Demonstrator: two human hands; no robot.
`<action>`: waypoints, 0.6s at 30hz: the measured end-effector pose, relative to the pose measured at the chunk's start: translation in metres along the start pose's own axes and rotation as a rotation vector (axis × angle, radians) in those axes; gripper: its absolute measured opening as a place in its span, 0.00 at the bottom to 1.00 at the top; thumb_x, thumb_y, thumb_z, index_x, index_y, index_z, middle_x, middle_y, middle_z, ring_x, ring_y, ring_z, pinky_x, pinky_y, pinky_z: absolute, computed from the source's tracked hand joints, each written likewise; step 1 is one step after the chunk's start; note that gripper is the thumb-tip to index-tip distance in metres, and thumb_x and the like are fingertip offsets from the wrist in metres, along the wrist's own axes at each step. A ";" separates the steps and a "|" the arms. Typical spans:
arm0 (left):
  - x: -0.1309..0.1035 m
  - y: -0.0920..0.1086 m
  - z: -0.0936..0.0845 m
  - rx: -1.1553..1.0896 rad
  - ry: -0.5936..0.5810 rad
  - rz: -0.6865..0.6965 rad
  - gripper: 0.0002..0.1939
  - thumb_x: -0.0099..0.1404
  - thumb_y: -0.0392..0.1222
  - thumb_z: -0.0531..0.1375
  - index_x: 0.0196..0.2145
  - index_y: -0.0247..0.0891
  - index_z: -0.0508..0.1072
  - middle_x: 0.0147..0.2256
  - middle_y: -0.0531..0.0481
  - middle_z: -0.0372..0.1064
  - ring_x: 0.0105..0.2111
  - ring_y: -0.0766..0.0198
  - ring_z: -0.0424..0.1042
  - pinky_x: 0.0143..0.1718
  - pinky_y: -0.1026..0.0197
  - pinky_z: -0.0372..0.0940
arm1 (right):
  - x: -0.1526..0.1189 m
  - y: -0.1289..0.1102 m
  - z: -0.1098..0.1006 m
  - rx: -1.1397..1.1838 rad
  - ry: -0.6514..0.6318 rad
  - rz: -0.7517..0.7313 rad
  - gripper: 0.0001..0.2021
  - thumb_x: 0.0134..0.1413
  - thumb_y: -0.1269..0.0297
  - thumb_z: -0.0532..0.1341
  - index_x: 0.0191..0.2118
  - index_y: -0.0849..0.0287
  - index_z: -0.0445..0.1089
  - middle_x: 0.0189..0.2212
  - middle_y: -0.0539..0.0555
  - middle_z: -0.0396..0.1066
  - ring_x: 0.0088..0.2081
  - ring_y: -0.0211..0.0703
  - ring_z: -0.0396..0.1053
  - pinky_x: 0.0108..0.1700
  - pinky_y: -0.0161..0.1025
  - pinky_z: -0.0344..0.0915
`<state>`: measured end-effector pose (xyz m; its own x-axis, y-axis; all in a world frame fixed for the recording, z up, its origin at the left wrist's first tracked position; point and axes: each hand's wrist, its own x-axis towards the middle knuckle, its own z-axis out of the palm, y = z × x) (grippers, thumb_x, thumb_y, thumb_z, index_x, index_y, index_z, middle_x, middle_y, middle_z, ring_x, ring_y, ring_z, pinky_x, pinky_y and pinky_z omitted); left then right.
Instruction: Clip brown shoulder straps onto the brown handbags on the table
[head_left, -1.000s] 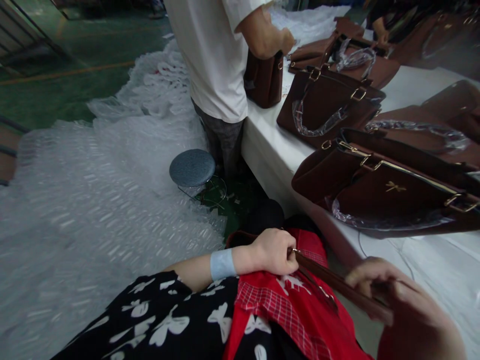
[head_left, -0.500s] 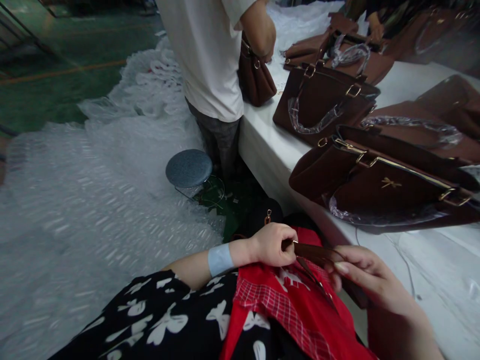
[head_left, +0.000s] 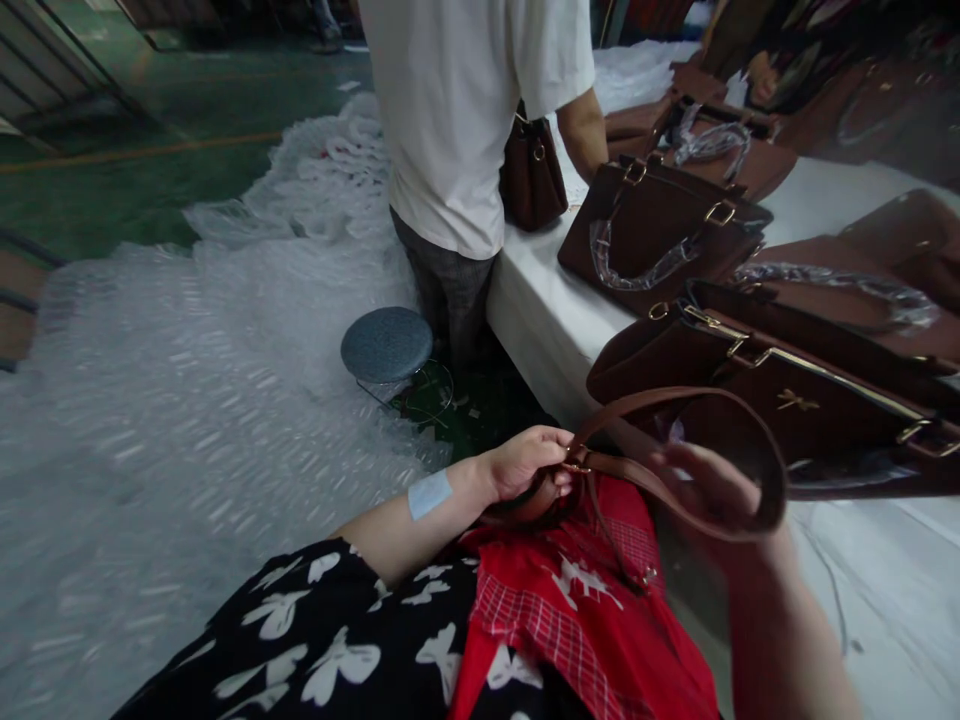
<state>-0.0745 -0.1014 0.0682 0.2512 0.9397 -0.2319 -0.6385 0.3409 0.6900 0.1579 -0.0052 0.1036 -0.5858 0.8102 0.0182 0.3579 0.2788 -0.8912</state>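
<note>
Strap [head_left: 628, 470] smooth, brown, looped wide; left hand [head_left: 527, 466] gripping it

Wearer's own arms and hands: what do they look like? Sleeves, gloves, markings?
Left hand: ungloved; light-blue patch near the wrist, lettering not discernible; short black sleeve with white bow-like print. Right hand: blurred, no glove visible; right forearm bare, its sleeve out of view.

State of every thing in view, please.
Brown strap, bent into a loop
Left hand, closed on the strap
Right hand, blurred at the loop, grip unclear
Nearest bag, resting on the table
Bag behind it, standing, wrapped handle drooping
Round stool, upright
Plastic sheeting, heaped
</note>
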 end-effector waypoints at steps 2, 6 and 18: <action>0.001 0.002 -0.001 -0.025 0.018 0.005 0.07 0.46 0.40 0.60 0.25 0.34 0.69 0.16 0.56 0.60 0.18 0.71 0.60 0.25 0.64 0.59 | -0.004 0.000 0.021 0.074 -0.170 0.034 0.20 0.61 0.48 0.57 0.49 0.59 0.72 0.38 0.61 0.77 0.36 0.48 0.75 0.38 0.43 0.73; 0.004 -0.001 -0.002 -0.052 0.025 -0.055 0.08 0.43 0.36 0.57 0.25 0.33 0.70 0.17 0.53 0.63 0.18 0.68 0.62 0.26 0.62 0.62 | -0.018 -0.009 0.045 0.117 -0.486 0.090 0.16 0.61 0.54 0.60 0.47 0.60 0.73 0.42 0.59 0.77 0.44 0.50 0.74 0.46 0.43 0.71; -0.001 0.021 0.014 -0.512 0.050 -0.250 0.05 0.45 0.37 0.54 0.24 0.36 0.65 0.17 0.53 0.55 0.19 0.68 0.58 0.19 0.69 0.52 | -0.099 0.056 -0.010 -0.879 -0.063 -0.299 0.20 0.55 0.66 0.55 0.53 0.52 0.71 0.46 0.58 0.78 0.38 0.54 0.79 0.35 0.41 0.76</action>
<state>-0.0777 -0.0952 0.0921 0.4134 0.8244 -0.3865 -0.8382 0.5104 0.1922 0.2435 -0.0648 0.0564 -0.7716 0.6196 0.1438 0.5930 0.7825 -0.1899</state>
